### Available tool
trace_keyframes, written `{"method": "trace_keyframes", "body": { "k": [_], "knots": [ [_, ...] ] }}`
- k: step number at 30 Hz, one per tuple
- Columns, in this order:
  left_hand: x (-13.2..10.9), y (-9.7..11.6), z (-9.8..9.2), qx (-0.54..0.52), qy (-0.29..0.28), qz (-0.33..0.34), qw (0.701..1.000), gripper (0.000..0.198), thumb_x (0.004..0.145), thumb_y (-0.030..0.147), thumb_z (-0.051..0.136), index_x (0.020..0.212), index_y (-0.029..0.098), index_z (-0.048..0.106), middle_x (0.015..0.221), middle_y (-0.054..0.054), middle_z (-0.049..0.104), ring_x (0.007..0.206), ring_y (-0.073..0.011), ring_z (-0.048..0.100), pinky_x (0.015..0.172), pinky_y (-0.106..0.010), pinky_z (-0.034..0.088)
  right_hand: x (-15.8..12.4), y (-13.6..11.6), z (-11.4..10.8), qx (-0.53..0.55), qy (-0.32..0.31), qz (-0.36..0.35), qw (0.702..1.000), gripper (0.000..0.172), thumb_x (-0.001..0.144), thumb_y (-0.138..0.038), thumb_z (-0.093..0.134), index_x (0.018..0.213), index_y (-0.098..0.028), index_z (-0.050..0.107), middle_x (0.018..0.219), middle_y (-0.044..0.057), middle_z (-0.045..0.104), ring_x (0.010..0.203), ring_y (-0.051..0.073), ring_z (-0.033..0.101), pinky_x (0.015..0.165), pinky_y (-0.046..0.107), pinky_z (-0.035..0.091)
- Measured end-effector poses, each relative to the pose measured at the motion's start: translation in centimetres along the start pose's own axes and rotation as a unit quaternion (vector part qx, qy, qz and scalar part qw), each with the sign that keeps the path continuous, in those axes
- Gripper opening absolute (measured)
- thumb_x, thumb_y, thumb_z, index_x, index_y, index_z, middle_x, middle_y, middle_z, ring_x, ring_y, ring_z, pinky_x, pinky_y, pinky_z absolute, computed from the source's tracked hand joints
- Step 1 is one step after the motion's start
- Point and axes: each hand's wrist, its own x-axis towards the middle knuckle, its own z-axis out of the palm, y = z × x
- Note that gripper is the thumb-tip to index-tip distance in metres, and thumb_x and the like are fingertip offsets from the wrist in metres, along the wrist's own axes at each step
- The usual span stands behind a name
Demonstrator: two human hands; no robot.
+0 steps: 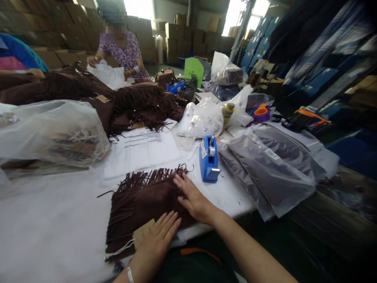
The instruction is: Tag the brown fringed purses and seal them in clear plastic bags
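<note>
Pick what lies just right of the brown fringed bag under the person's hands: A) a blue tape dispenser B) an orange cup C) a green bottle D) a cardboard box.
A: the blue tape dispenser stands on the white table just beyond the right hand, beside the brown fringed bag.

White table (53,220); fringed brown piece (138,204); blue tape dispenser (209,161); bagged garments (273,173)

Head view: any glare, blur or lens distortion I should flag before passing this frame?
Head view: the windows at the back are blown out white; the edges bow with wide-angle distortion; the right side is dark and smeared. Both hands, left hand and right hand, flat on the brown fringed piece, are evenly lit and fairly sharp.
</note>
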Motion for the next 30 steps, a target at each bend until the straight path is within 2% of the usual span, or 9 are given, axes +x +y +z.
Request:
{"method": "trace_keyframes", "body": {
  "k": [5,8,10,13,16,19,24,27,30],
  "knots": [
    [0.4,1.4,-0.9,-0.074,-0.025,-0.041,0.996,0.060,0.077,-0.001,0.039,0.133,0.019,0.045,0.137,-0.008,0.049,0.125,-0.0227,0.046,0.100,-0.039,0.046,-0.7,-0.6,1.5,-0.325,-0.120,-0.010,0.938,0.068,0.087,-0.049,0.052,0.142,-0.013,0.034,0.151,0.012,0.024,0.142,0.029,0.004,0.114,0.054,-0.002],
    [-0.6,0.4,-4.3,-0.213,-0.007,-0.053,0.976,0.048,0.083,0.008,0.045,0.128,0.025,0.051,0.128,-0.003,0.059,0.117,-0.0164,0.055,0.100,-0.029,0.045,-2.1,-2.9,1.2,-0.271,-0.204,-0.045,0.940,0.053,0.091,-0.044,0.048,0.138,-0.021,0.042,0.146,0.008,0.037,0.140,0.026,0.017,0.115,0.051,0.011],
    [-2.6,-2.1,-6.6,-0.277,0.044,-0.170,0.945,0.033,0.089,0.021,0.048,0.120,0.028,0.057,0.114,0.000,0.067,0.105,-0.0141,0.063,0.094,-0.022,0.049,-3.3,-3.7,0.1,-0.169,-0.180,-0.029,0.969,0.040,0.094,-0.042,0.041,0.130,-0.027,0.051,0.137,0.005,0.050,0.134,0.023,0.034,0.112,0.046,0.026],
    [-6.7,-7.4,-8.5,-0.295,0.097,-0.482,0.819,0.033,0.087,0.047,0.049,0.107,0.025,0.064,0.096,-0.001,0.072,0.093,-0.0192,0.067,0.087,-0.027,0.054,-3.9,-2.5,-2.3,-0.019,0.045,0.137,0.989,0.045,0.095,-0.049,0.032,0.118,-0.021,0.060,0.121,0.010,0.062,0.115,0.024,0.055,0.099,0.043,0.044],
    [-9.2,-12.1,-8.6,-0.415,0.042,-0.605,0.679,0.055,0.079,0.064,0.049,0.103,0.017,0.064,0.095,-0.008,0.072,0.097,-0.0266,0.066,0.092,-0.039,0.051,-1.7,0.1,-3.8,0.112,0.106,0.320,0.935,0.057,0.090,-0.059,0.037,0.113,-0.013,0.060,0.107,0.016,0.067,0.102,0.026,0.063,0.091,0.044,0.048],
    [-8.5,-14.5,-8.0,-0.584,0.001,-0.593,0.555,0.060,0.080,0.063,0.051,0.112,0.013,0.060,0.105,-0.013,0.070,0.103,-0.0260,0.064,0.096,-0.039,0.048,2.4,1.3,-3.7,0.249,0.014,0.399,0.883,0.060,0.088,-0.061,0.040,0.112,-0.010,0.061,0.105,0.017,0.067,0.097,0.025,0.065,0.093,0.041,0.047],
    [-4.5,-17.1,-7.2,-0.742,-0.058,-0.527,0.410,0.052,0.084,0.058,0.051,0.105,0.012,0.064,0.110,-0.014,0.067,0.102,-0.0252,0.064,0.093,-0.037,0.048,9.1,1.0,-2.2,0.414,-0.131,0.434,0.790,0.063,0.090,-0.061,0.035,0.108,-0.007,0.061,0.101,0.015,0.069,0.096,0.023,0.066,0.096,0.040,0.043],
    [-2.8,-19.2,-6.2,-0.790,-0.080,-0.489,0.362,0.051,0.086,0.058,0.047,0.104,0.013,0.066,0.109,-0.012,0.068,0.101,-0.0247,0.064,0.096,-0.038,0.046,11.3,1.5,-1.8,0.457,-0.187,0.444,0.748,0.071,0.088,-0.067,0.030,0.107,-0.005,0.061,0.101,0.016,0.069,0.099,0.025,0.065,0.096,0.041,0.043],
    [-1.1,-20.7,-5.0,-0.818,-0.072,-0.457,0.341,0.046,0.086,0.053,0.051,0.108,0.015,0.065,0.112,-0.009,0.068,0.109,-0.0234,0.060,0.103,-0.036,0.040,12.4,2.4,-1.2,0.480,-0.216,0.420,0.739,0.070,0.089,-0.066,0.030,0.108,-0.006,0.061,0.101,0.016,0.069,0.099,0.025,0.065,0.096,0.043,0.042]
  ]
}}
